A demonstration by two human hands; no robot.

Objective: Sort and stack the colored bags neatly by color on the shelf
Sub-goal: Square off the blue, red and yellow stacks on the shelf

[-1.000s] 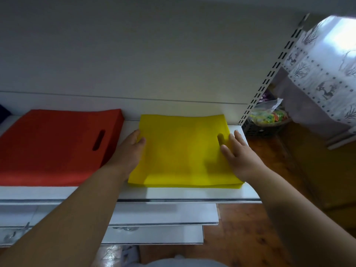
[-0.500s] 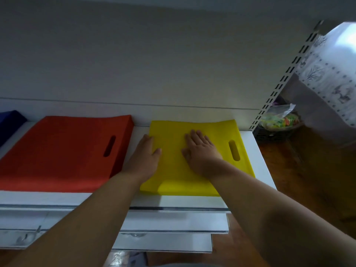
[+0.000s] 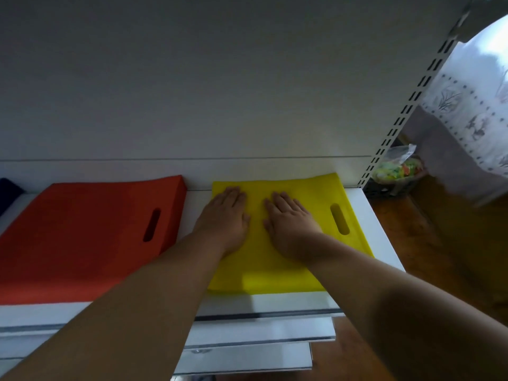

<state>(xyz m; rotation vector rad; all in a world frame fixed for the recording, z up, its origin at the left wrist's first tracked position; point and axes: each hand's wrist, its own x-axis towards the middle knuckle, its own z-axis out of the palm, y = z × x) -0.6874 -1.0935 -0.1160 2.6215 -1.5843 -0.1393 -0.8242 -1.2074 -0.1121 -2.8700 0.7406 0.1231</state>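
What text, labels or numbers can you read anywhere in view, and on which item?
None readable.
Yellow bags: plain, no print.
Red bags: plain, no print.
Shelf: no label visible.
Curtain: a printed pattern, no words.
Plastic packet beyond the shelf: too blurred to tell.

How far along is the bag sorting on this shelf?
The red bags look done, stacked in one pile. Both hands, left hand and right hand, press flat on the yellow bags, apparently smoothing that pile. A dark bag is barely visible at the shelf's left end; I cannot judge it.
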